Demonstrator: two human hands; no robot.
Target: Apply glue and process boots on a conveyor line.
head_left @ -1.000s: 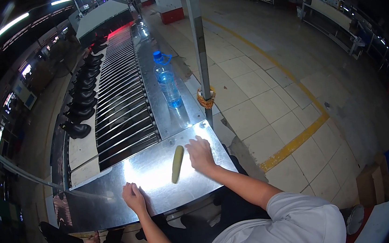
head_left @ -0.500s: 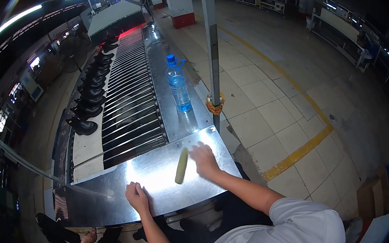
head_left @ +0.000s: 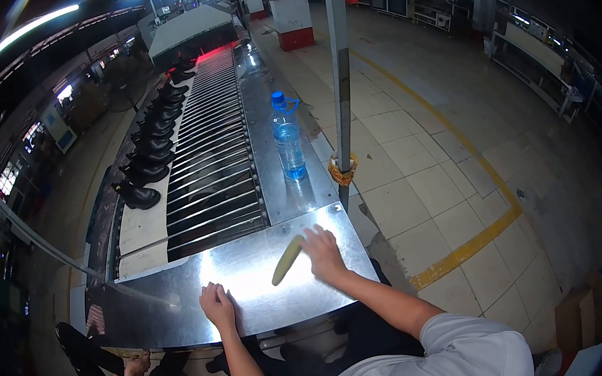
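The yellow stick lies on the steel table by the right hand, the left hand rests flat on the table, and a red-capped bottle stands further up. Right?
Not quite: the head view shows the bottle has a blue cap, not red. The yellow stick does lie on the steel table by the right hand, and the left hand rests on it.

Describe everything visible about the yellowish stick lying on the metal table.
The yellowish stick is a short, slim, rounded bar of pale yellow-green, matte, its material unclear. It lies flat on the shiny sheet-metal table, angled from lower left to upper right, near the table's right end. The right hand rests beside its upper end, fingertips at or touching it; the picture cannot settle contact. The left hand lies flat on the table, apart from it.
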